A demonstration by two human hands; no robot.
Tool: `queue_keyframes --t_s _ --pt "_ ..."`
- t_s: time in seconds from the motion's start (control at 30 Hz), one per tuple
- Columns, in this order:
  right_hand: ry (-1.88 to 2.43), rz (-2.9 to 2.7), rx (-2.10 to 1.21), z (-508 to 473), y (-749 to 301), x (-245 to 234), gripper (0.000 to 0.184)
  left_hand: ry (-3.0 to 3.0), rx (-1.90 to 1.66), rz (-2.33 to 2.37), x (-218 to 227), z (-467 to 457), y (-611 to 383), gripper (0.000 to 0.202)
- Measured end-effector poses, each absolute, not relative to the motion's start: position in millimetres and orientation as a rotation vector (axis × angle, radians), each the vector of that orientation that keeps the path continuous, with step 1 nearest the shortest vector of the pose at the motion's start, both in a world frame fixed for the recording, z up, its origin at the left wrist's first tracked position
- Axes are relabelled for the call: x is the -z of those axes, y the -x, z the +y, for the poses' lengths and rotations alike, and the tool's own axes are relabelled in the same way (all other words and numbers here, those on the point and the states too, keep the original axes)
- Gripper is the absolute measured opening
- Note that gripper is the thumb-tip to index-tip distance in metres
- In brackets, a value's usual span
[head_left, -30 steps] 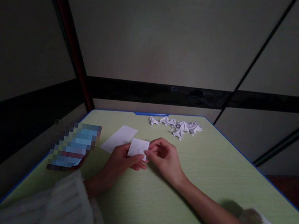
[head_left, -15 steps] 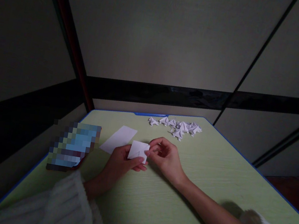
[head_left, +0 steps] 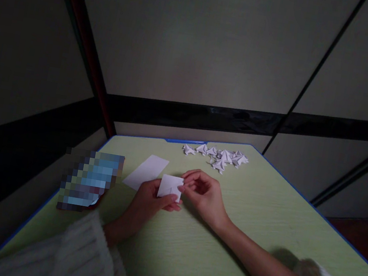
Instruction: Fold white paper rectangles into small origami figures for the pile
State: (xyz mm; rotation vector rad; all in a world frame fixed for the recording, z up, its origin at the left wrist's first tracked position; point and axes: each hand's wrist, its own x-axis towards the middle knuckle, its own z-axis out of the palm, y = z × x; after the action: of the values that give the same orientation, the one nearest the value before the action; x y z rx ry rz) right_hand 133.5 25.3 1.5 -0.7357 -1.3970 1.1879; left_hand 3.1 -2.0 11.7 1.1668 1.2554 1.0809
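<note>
A small folded square of white paper (head_left: 169,185) is held up between my two hands, above the table. My left hand (head_left: 151,197) grips it from the left and below, thumb on its front and fingers behind. With thumb and fingertips, my right hand (head_left: 203,191) pinches its right edge. Some faint crease lines show on the paper's face; its back is hidden. Just beyond my left hand, a flat sheet of white paper (head_left: 147,169) lies on the table.
Several folded white paper figures (head_left: 225,157) lie clustered near the far edge of the light green table (head_left: 257,207), which has a blue rim. A phone-like device (head_left: 94,182) with a pixelated screen rests at the left. Cabinet panels (head_left: 197,55) rise right behind the table.
Almost nothing differs. The folded paper has tilted very slightly in my fingers, and both hands keep their places on it.
</note>
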Motion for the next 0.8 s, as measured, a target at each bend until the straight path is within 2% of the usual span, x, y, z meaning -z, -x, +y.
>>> queue_keyframes --t_s 0.2,0.8 --pt "0.730 -1.325 -1.295 24.9 -133.3 -1.9 0.018 -1.174 -1.094 1.262 -14.3 -3.8 -4.2 0.012" --pt "0.747 -1.372 -1.301 24.7 -133.2 -2.0 0.016 -1.221 -1.086 1.242 -11.1 -2.6 -3.3 0.011"
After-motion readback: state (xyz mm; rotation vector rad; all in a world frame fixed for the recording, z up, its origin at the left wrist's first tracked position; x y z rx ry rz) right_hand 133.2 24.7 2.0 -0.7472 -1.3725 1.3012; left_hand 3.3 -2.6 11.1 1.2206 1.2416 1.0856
